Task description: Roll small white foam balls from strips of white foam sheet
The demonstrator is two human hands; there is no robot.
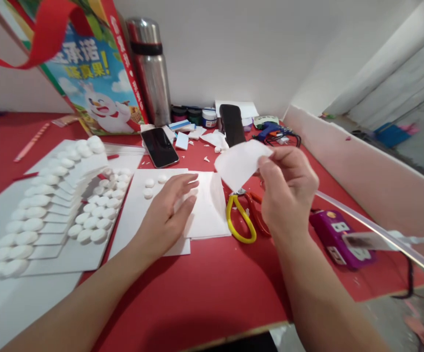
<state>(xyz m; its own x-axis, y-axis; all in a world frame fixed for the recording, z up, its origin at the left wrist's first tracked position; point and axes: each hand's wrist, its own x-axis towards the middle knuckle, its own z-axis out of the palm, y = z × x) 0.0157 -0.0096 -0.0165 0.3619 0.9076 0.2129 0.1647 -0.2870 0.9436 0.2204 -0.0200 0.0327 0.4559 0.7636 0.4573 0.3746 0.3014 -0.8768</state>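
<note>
My right hand point(287, 178) pinches a small white piece of paper point(239, 164) by its right corner, raised above the scissors point(241, 220), which have one yellow and one red handle. Over white sheets point(208, 210) on the table, my left hand point(170, 210) rests with its fingers stretched out and holds nothing. Several white round discs point(149, 188) lie on the sheet beyond my left fingers. Farther left stands a curved stepped model point(61, 210) of white card, topped with rows of white discs. More discs point(96, 210) sit on the flat board inside its curve.
On the red table point(212, 283), a phone point(159, 147) lies at the back and a second dark phone point(232, 124) leans behind. A steel thermos point(149, 73) stands beside a colourful gift box point(102, 83). To the right are a purple power strip point(340, 237) and a blue glue gun point(270, 129).
</note>
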